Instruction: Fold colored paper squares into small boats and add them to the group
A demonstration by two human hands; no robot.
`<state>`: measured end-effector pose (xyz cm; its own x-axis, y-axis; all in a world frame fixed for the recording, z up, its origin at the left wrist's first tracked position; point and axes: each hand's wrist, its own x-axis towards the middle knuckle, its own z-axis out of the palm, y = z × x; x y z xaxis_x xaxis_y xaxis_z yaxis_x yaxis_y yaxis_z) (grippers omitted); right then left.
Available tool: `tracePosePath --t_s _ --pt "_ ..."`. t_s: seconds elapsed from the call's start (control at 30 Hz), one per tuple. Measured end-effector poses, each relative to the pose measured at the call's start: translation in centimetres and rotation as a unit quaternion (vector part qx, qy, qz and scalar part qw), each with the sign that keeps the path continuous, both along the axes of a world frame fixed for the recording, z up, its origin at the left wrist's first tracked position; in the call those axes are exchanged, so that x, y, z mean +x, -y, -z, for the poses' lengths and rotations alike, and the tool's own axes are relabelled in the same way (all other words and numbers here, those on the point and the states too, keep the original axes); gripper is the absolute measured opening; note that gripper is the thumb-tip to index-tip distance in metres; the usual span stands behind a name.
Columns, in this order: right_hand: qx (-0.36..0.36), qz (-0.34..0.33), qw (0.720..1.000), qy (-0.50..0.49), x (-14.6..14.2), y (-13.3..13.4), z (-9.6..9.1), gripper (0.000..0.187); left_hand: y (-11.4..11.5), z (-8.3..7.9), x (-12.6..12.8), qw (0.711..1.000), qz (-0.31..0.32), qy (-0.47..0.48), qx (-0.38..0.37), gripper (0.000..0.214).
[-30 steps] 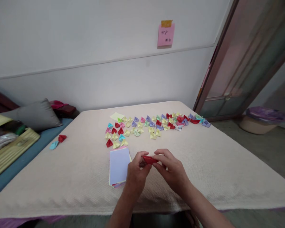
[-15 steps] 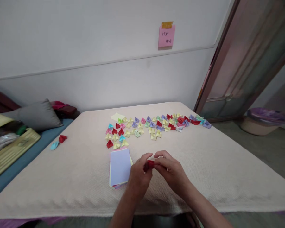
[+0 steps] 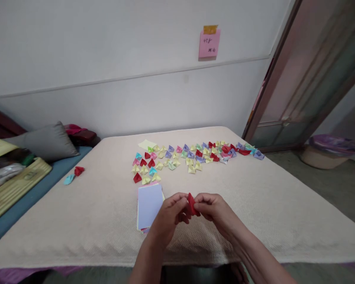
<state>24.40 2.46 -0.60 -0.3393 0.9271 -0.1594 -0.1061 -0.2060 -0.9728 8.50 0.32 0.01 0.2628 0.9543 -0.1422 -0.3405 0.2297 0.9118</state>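
Just got the red folded paper (image 3: 191, 204) turned up on end, after lying sideways a second ago. Pinching it with the right hand (image 3: 215, 207); left hand (image 3: 169, 211) curled right beside it, can't tell if gripping. Held over the table (image 3: 106, 221) toward the near edge, right of the paper stack (image 3: 149, 207). Probably mid-shaping, so not yet down with the little folded pieces (image 3: 175, 156) near the far edge.

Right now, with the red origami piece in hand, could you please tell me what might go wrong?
The red origami piece, pinched by the right hand, might crease or tear if pressed too hard. The left hand, close beside the stack of coloured paper, might nudge its uneven sheets. If pushed away, that stack could bump the yellow origami pieces beyond.
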Motion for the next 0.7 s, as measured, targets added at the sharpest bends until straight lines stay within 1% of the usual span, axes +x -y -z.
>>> tracePosePath --t_s 0.07,0.2,0.3,0.4,0.47,0.6,0.7 --pt "-0.037 -0.017 0.998 -0.045 0.0 0.0 0.3 0.006 0.1 0.3 0.0 0.999 0.005 0.038 -0.021 0.023" --pt "-0.098 -0.042 0.987 -0.122 -0.2 0.0 0.8 0.008 -0.1 0.9 -0.1 0.995 0.009 0.078 -0.063 0.012" --pt "-0.138 -0.039 0.973 -0.18 -0.2 0.0 1.0 0.009 -0.3 1.0 -0.3 0.988 0.0 0.127 -0.09 0.007" --pt "-0.179 -0.021 0.957 -0.229 -0.2 -0.2 1.1 0.009 -0.3 1.0 -0.2 0.979 -0.007 0.171 -0.109 0.003" --pt "-0.212 0.004 0.942 -0.26 -0.3 -0.3 1.4 0.007 -0.3 1.0 0.0 0.977 -0.023 0.182 -0.105 0.005" --pt "-0.282 0.057 0.906 -0.31 -0.6 -0.7 2.0 0.003 0.1 0.5 0.5 0.977 -0.07 0.188 -0.069 0.02" --pt "-0.297 0.066 0.899 -0.316 -0.8 -0.8 2.2 0.003 0.2 0.3 0.9 0.988 -0.066 0.14 -0.014 0.033"
